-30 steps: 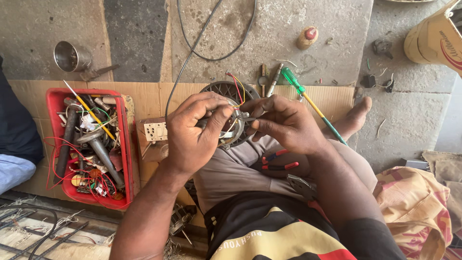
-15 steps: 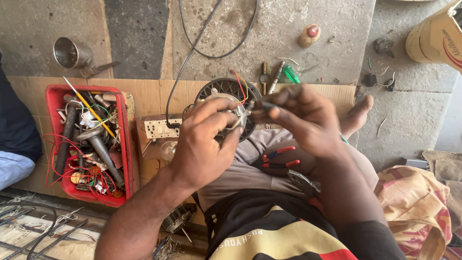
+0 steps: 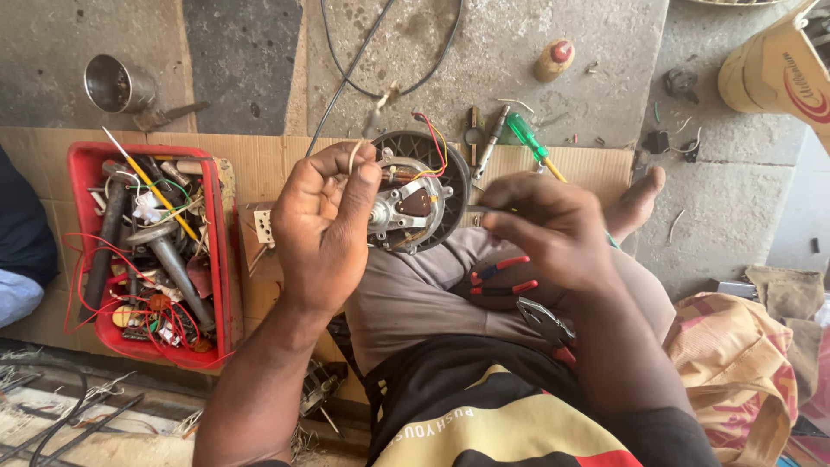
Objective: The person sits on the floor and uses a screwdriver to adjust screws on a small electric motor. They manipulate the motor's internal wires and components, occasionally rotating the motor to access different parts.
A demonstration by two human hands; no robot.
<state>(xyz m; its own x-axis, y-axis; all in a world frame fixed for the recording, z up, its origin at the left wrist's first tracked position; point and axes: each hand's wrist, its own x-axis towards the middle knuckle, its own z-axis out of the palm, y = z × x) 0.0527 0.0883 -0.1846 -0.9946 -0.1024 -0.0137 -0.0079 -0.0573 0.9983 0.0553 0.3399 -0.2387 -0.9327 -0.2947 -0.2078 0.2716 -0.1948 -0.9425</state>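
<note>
a rough concrete floor [image 3: 519,52] with a sheet of cardboard [image 3: 259,156] spread over it carries the work; the person sits on it, knees up, one bare foot at the cardboard's right edge.

the small electric motor [image 3: 413,203], a round ribbed metal body with a bracket plate and red, yellow and black leads, sits above the lap near the middle of the cardboard's far edge. the left hand [image 3: 324,229] is curled closed around its left side, fingers over the rim. the right hand [image 3: 553,233] is pinched shut on a thin metal tool [image 3: 475,208] whose tip points at the motor's bracket; the two hands are apart, the motor between them.

the motor looks dense and rigid, heavy for its bulk, so the ribbed casing is the safe grip. the thin leads and their joints look fragile and should not bear any pull.

red-handled pliers [image 3: 501,277] lie on the lap. a red plastic tray [image 3: 220,259] of tools and wire sits at the cardboard's left edge. a tan carton [image 3: 769,69] with a red curved mark stands at the far right corner of the floor, and a steel cup [image 3: 117,84] at the far left.
</note>
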